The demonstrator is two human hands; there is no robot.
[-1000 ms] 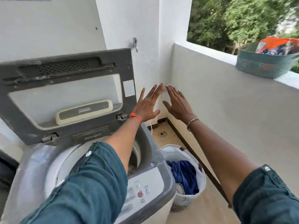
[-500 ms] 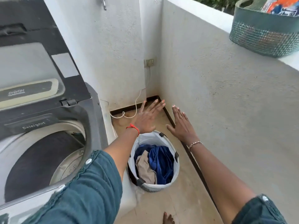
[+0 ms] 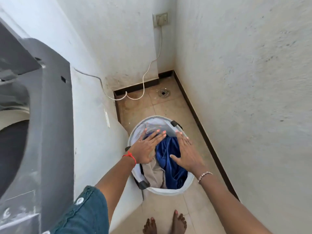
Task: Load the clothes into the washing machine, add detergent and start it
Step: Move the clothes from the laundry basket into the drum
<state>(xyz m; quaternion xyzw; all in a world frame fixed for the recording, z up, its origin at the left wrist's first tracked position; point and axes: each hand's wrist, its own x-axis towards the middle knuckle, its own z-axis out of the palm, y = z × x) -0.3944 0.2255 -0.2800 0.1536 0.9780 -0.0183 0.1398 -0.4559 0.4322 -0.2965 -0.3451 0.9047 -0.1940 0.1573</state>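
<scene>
Both hands over round white fabric laundry basket [image 3: 168, 191].
My left hand [image 3: 146, 149] and right hand [image 3: 187, 156] spread flat, grasping nothing, above blue satin garment [image 3: 170, 162].

Bright, even daylight; soft shadows only. No glare. Wide-angle bending of walls [image 3: 244, 81] toward edges. Washing machine [image 3: 42, 115] at 9 o'clock slightly motion-blurred.
</scene>
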